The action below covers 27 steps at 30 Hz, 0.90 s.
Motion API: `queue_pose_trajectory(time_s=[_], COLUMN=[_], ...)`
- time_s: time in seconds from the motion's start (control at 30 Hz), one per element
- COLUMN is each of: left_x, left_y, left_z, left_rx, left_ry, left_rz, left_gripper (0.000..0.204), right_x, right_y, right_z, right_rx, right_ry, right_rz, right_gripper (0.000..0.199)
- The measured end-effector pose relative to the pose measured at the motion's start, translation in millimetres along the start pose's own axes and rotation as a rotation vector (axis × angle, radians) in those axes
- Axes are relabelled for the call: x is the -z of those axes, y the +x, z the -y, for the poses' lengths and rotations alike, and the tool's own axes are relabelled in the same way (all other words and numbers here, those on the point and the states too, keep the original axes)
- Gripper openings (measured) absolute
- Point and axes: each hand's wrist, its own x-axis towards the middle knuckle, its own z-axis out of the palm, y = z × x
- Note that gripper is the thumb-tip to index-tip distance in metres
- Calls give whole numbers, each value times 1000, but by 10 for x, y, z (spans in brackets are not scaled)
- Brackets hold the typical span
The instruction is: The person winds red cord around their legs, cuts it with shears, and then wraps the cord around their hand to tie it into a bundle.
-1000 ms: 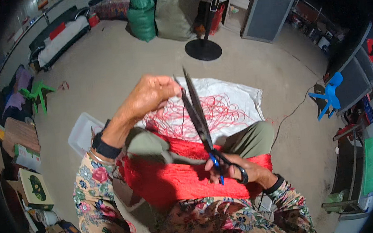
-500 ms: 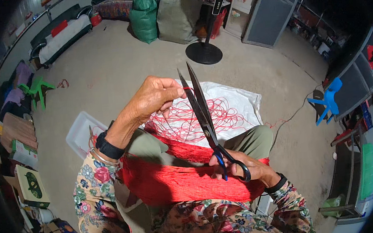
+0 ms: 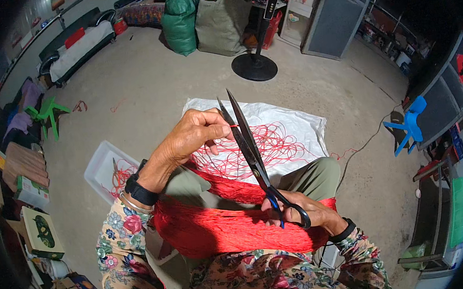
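My right hand (image 3: 306,210) grips a pair of large scissors (image 3: 258,169) by its black and blue handles, above my lap. The long dark blades point away from me and stand slightly apart. Beside them, my left hand (image 3: 198,135) is pinched on a short bit of red cord (image 3: 234,126), which reaches to the blades. Across my thighs lies a thick hank of red cord (image 3: 216,230). Beyond my knees, a loose tangle of red cord (image 3: 277,143) is spread over a white sheet (image 3: 312,124).
At my left is a clear plastic bin (image 3: 98,165) holding red cord and another pair of scissors (image 3: 115,172). A green stool (image 3: 49,112) stands far left, a blue stool (image 3: 410,124) at right. Ahead are a standing fan (image 3: 254,66) and stuffed sacks (image 3: 222,23).
My left hand and the scissor tips sit slightly lower in view, with the red cord still pinched at the blades. The whole view has shifted slightly, and more of the bin's contents shows.
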Motion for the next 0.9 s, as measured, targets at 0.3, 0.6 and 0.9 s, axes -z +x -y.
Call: queue_pose_trajectory(time_s=[0.3,0.6,0.9], left_x=[21,-80,43], left_y=[-40,-91,56], left_z=[143,98,72], left_rx=[10,106,71], left_ry=[-289,-390,-460], left_rz=[90,37,23], left_gripper=[18,17,12], right_x=[-215,-312,-459], right_y=[13,-14,-115], right_z=[83,123,128], right_rx=[118,118,348], right_ry=[261,371,361], right_rz=[85,-9,-263], right_gripper=[60,46,43])
